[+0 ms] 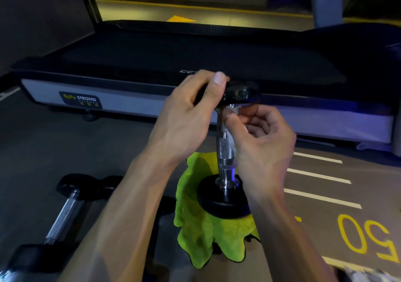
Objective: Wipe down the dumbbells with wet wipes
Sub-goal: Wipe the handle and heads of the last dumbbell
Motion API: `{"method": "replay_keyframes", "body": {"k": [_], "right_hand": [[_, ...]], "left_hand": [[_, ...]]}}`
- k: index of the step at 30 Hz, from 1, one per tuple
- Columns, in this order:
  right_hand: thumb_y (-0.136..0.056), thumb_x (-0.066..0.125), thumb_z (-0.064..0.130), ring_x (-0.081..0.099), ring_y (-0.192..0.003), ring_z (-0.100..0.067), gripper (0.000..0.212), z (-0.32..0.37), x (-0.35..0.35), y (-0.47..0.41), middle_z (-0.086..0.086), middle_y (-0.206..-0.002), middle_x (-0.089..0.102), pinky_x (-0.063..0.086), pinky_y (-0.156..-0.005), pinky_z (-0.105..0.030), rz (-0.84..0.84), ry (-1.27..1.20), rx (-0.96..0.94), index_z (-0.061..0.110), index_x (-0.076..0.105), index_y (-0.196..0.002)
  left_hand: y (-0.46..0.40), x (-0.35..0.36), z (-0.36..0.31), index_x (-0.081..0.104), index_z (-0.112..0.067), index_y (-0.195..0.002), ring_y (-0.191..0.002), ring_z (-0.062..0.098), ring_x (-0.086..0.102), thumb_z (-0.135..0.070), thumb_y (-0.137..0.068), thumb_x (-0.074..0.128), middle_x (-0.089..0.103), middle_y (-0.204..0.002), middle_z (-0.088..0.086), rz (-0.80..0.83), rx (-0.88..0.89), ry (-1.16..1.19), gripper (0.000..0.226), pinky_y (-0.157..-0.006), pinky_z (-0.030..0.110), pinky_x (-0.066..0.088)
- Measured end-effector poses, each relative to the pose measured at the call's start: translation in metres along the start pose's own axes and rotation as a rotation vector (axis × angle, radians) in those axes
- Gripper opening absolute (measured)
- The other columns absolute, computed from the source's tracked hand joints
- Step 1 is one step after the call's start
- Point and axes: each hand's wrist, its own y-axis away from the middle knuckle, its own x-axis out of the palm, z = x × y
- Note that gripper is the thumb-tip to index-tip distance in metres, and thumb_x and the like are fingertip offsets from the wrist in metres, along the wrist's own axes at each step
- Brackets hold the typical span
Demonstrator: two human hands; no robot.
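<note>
We stand the dumbbell (225, 151) upright on the green cloth (204, 229), our left hand (191, 116) gripping its top head steady so our right hand (260, 138) can pinch the wipe (235, 110) round the bar.

The dumbbell (225, 151) has a glossy knurled metal handle; the green cloth (201, 227) looks fluffy.
</note>
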Motion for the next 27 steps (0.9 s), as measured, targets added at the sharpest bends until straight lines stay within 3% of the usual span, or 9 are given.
{"method": "replay_keyframes", "body": {"k": [3,5,7,12,14,17,20,23,27], "right_hand": [[-0.083,0.084,0.011,0.065,-0.07,-0.006,0.013,-0.005,-0.005,-0.006,0.004,-0.073,0.071,0.052,-0.07,-0.019,0.01,-0.108,0.124,0.011,0.071,-0.083],[-0.085,0.081,0.008,0.063,-0.066,-0.005,0.012,-0.006,-0.008,-0.008,0.005,-0.069,0.07,0.051,-0.066,-0.018,-0.002,-0.114,0.134,0.01,0.071,-0.081],[-0.087,0.08,0.006,0.065,-0.067,-0.006,0.011,-0.003,-0.007,0.002,0.005,-0.07,0.071,0.052,-0.067,-0.018,0.002,-0.081,0.079,0.01,0.07,-0.082],[-0.087,0.08,0.012,0.068,-0.082,-0.013,0.014,-0.001,-0.008,0.017,0.004,-0.09,0.072,0.057,-0.077,-0.027,0.104,0.22,-0.202,0.02,0.072,-0.096],[-0.087,0.081,0.017,0.072,-0.089,-0.011,0.016,-0.003,-0.012,0.01,0.005,-0.094,0.075,0.058,-0.081,-0.028,0.114,0.152,-0.076,0.022,0.071,-0.099],[-0.09,0.077,0.019,0.072,-0.079,-0.006,0.004,-0.001,-0.015,0.004,0.005,-0.082,0.078,0.055,-0.076,-0.022,0.11,0.021,0.144,0.018,0.074,-0.089],[-0.094,0.073,0.019,0.068,-0.076,-0.014,0.011,0.001,-0.015,-0.009,-0.002,-0.079,0.076,0.056,-0.08,-0.039,-0.044,-0.166,0.274,0.009,0.076,-0.09],[-0.101,0.064,0.02,0.053,-0.062,-0.014,0.021,0.006,-0.007,-0.013,-0.002,-0.068,0.062,0.046,-0.062,-0.037,-0.099,-0.267,0.327,0.007,0.073,-0.088],[-0.099,0.067,0.022,0.068,-0.077,-0.01,0.014,0.01,0.009,0.013,0.003,-0.083,0.076,0.053,-0.074,-0.029,-0.039,-0.159,0.222,0.014,0.072,-0.089]], "left_hand": [[0.001,-0.002,0.002,0.071,-0.032,-0.118,-0.101,0.005,0.065,-0.053,-0.107,0.042,0.07,-0.105,-0.009,-0.006,0.005,0.003,0.037,-0.098,0.042,0.055],[0.003,-0.002,0.001,0.072,-0.029,-0.117,-0.09,-0.002,0.061,-0.049,-0.109,0.043,0.067,-0.093,-0.018,-0.008,0.025,0.008,0.036,-0.087,0.028,0.052],[0.004,-0.001,0.0,0.072,-0.027,-0.116,-0.078,-0.006,0.055,-0.047,-0.109,0.044,0.057,-0.078,-0.027,-0.004,0.035,-0.002,0.034,-0.075,0.013,0.041],[0.004,-0.001,0.0,0.071,-0.027,-0.115,-0.077,-0.005,0.053,-0.047,-0.109,0.044,0.053,-0.077,-0.022,-0.006,0.019,0.004,0.034,-0.075,0.012,0.038],[0.004,-0.001,0.0,0.071,-0.027,-0.116,-0.078,-0.005,0.054,-0.047,-0.109,0.044,0.054,-0.08,-0.02,0.001,0.022,0.006,0.034,-0.075,0.01,0.039],[0.007,-0.001,0.001,0.071,-0.03,-0.117,-0.081,-0.006,0.055,-0.049,-0.107,0.043,0.058,-0.086,-0.016,-0.014,0.028,0.012,0.035,-0.076,0.01,0.039],[0.01,-0.001,0.001,0.07,-0.032,-0.12,-0.082,-0.009,0.056,-0.052,-0.104,0.043,0.058,-0.088,-0.017,-0.023,0.028,0.025,0.037,-0.076,0.008,0.039],[0.012,0.0,-0.001,0.07,-0.033,-0.12,-0.082,-0.01,0.056,-0.051,-0.105,0.044,0.058,-0.088,-0.019,-0.029,0.04,0.018,0.035,-0.075,0.006,0.038],[0.012,0.001,0.0,0.069,-0.035,-0.117,-0.082,-0.007,0.056,-0.055,-0.103,0.043,0.06,-0.091,-0.015,-0.052,0.033,0.01,0.036,-0.074,0.009,0.038]]}}
